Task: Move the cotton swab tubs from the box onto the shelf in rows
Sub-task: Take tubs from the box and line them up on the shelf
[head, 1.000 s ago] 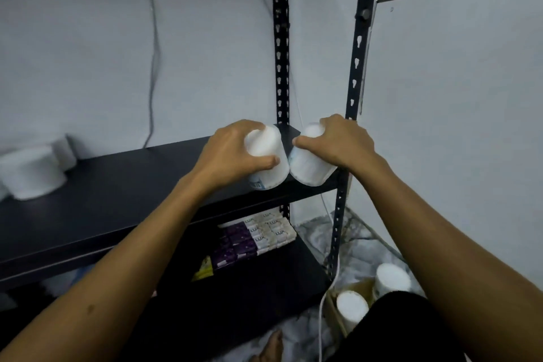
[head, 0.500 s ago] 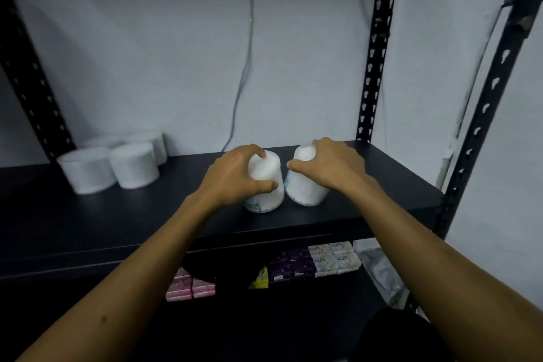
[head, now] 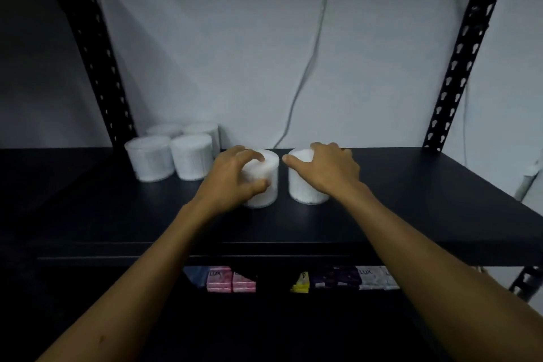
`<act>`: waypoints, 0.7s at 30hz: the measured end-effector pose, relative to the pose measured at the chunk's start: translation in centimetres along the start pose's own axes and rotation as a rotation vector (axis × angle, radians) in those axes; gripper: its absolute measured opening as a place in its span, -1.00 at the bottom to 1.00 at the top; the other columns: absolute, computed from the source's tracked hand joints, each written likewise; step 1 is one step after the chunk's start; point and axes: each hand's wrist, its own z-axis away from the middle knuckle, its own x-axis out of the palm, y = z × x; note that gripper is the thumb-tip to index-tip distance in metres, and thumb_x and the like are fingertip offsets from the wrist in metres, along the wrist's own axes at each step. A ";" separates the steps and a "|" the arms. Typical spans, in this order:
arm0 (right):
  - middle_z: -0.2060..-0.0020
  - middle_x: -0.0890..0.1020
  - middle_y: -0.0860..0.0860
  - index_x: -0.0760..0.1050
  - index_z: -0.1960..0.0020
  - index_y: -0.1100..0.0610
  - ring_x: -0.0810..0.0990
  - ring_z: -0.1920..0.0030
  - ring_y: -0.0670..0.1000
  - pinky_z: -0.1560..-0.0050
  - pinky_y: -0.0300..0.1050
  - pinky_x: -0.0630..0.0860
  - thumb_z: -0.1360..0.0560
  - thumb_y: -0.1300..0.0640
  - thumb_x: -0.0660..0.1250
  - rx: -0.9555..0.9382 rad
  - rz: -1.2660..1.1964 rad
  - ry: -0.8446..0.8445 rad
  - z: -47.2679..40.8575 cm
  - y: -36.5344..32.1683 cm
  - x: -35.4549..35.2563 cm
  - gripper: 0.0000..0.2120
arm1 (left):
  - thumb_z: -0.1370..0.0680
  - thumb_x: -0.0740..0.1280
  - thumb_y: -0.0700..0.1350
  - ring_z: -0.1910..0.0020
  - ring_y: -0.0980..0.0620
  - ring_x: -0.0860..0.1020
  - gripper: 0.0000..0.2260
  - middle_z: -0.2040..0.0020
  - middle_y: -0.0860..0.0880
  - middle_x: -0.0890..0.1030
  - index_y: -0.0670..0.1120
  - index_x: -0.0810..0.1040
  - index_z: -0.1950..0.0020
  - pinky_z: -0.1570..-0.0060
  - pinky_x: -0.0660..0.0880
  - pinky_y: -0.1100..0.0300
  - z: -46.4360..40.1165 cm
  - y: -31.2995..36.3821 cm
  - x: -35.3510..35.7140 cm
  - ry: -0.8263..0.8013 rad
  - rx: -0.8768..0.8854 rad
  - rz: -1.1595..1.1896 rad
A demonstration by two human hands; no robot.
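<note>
Head view: both hands (head: 232,178) (head: 329,169) grip upright tubs (head: 266,185) (head: 299,185) on the shelf (head: 411,200).

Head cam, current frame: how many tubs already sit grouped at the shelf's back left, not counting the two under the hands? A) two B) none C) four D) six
C: four tubs stand two by two at the back left of the shelf, apart from the tub under the left hand and the tub under the right hand.
</note>
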 end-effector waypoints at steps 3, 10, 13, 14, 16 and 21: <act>-0.36 0.35 0.07 0.29 -0.43 0.03 0.28 -0.33 0.24 -0.02 0.11 0.37 -0.37 -0.52 0.03 -0.001 -0.075 -0.036 -0.4 -1.2 1.3 -0.16 | -0.41 0.36 0.11 -0.17 -0.01 0.40 -0.62 -0.15 0.04 0.45 0.12 0.51 -0.21 -0.08 0.36 0.17 1.0 -1.7 -0.8 0.054 -0.055 -0.019; 0.01 0.48 0.12 0.31 0.29 0.01 0.45 -0.12 0.29 -0.01 0.11 0.42 -0.37 -0.23 -0.08 0.014 -0.459 -0.073 -1.8 -4.0 3.7 -0.64 | -0.35 0.30 0.16 -0.40 -0.11 0.30 -0.49 -0.44 -0.09 0.33 0.14 0.47 -0.30 -0.25 0.39 -0.07 3.5 -4.8 -3.0 0.247 -0.324 -0.091; -0.14 0.52 0.08 0.50 -0.05 0.02 0.46 -0.17 0.24 -0.11 0.20 0.51 -0.31 -0.13 0.00 0.020 -0.610 -0.140 -2.3 -5.4 3.9 -0.53 | -0.35 0.36 0.25 -0.28 -0.05 0.41 -0.49 -0.35 -0.04 0.41 0.18 0.46 -0.27 -0.16 0.46 -0.04 4.4 -6.1 -3.8 0.306 -0.342 -0.072; -0.25 0.48 0.06 0.44 -0.28 0.04 0.46 -0.21 0.20 -0.12 0.21 0.53 -0.32 -0.10 0.05 0.008 -0.626 -0.147 -2.5 -5.8 4.1 -0.42 | -0.36 0.40 0.24 -0.25 -0.02 0.44 -0.50 -0.32 -0.02 0.43 0.18 0.45 -0.27 -0.13 0.47 0.00 4.7 -6.4 -4.0 0.321 -0.337 -0.066; -0.28 0.48 0.10 0.27 -0.44 0.22 0.52 -0.14 0.16 -0.06 0.20 0.57 -0.40 0.03 0.16 -0.030 -0.639 -0.139 -2.9 -6.6 4.8 -0.38 | -0.37 0.44 0.22 -0.19 0.01 0.48 -0.48 -0.30 0.00 0.46 0.18 0.44 -0.29 -0.12 0.47 0.04 5.0 -7.0 -4.4 0.338 -0.341 -0.050; -0.24 0.47 0.14 0.17 -0.50 0.18 0.53 -0.12 0.09 -0.19 0.00 0.50 -0.52 0.05 0.26 -0.182 -0.555 -0.043 -4.3 -7.7 8.4 -0.39 | -0.36 0.43 0.19 -0.19 0.05 0.50 -0.42 -0.28 0.03 0.52 0.10 0.45 -0.34 -0.15 0.51 0.04 5.6 -7.6 -5.0 0.350 -0.340 0.014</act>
